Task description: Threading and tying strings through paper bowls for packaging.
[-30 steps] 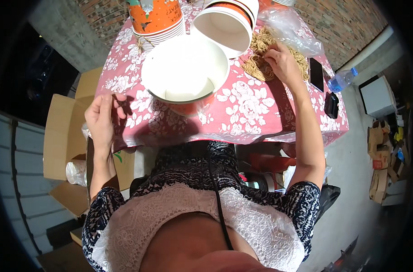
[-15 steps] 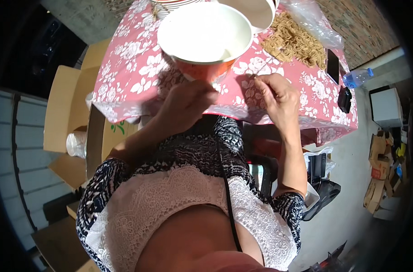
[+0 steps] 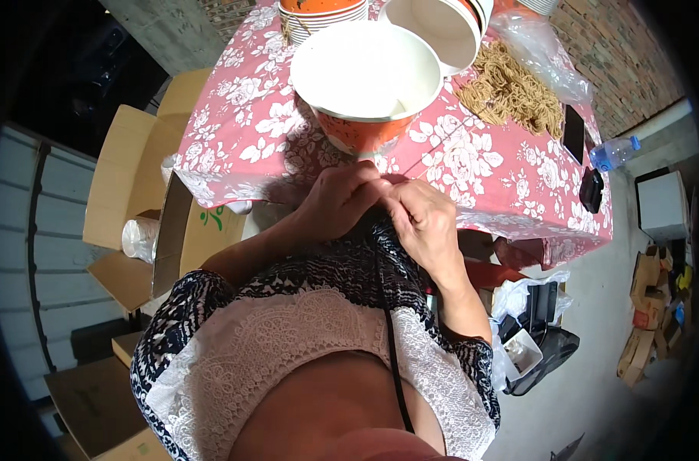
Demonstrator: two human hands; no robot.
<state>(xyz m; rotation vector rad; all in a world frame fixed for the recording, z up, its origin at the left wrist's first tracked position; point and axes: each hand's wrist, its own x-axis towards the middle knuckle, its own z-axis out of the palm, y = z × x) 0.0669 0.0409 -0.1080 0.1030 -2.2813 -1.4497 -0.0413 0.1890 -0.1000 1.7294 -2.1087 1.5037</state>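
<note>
My left hand and my right hand meet at the table's front edge, fingertips pinched close together. Whatever they pinch is hidden or too small to make out. Just beyond them stands a large orange paper bucket with a white inside, its wide mouth tilted toward me. To its right lies a tangled heap of tan string loops. Behind, on the left, is a stack of similar orange and white buckets. More white-lined buckets lie on their side at the back.
The table wears a pink cloth with white flowers. Along its right side are a clear plastic bag, a phone, a black case and a plastic bottle. An open cardboard box stands at left; flattened cartons lie at right.
My right hand has moved left and toward me to meet my left hand, which has shifted slightly. The whole view has moved a little, showing more of the table's back.
</note>
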